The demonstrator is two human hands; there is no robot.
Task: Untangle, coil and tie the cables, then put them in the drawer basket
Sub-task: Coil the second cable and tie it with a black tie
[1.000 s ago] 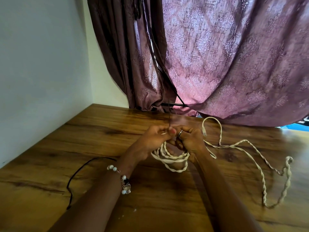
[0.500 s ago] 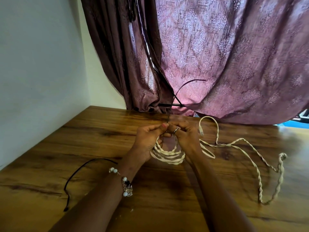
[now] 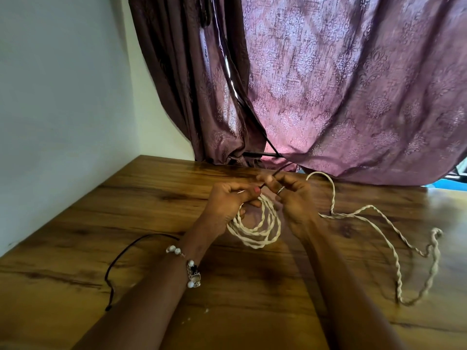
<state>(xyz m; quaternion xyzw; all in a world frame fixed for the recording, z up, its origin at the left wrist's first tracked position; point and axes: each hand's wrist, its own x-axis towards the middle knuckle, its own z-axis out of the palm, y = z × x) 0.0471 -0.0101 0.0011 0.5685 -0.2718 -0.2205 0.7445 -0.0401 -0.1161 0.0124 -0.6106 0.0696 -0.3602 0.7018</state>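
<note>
A white twisted cable (image 3: 255, 231) hangs in several loops from my left hand (image 3: 231, 202), which is closed around the top of the coil just above the wooden table (image 3: 75, 248). The rest of that cable trails right across the table in loose bends to a far loop (image 3: 414, 296). My right hand (image 3: 294, 198) pinches a thin dark tie (image 3: 274, 175) beside my left thumb, at the top of the coil. A second, thin black cable (image 3: 121, 258) lies loose on the table at the left, untouched.
A purple patterned curtain (image 3: 341, 97) hangs down to the table's back edge. A pale wall (image 3: 63, 97) runs along the left side. A blue object (image 3: 452, 184) shows at the far right edge behind the curtain.
My hands have drawn slightly apart and the coil now hangs lower and wider. The dark tie that arched up over the curtain half a second ago is pulled down short between my fingers.
</note>
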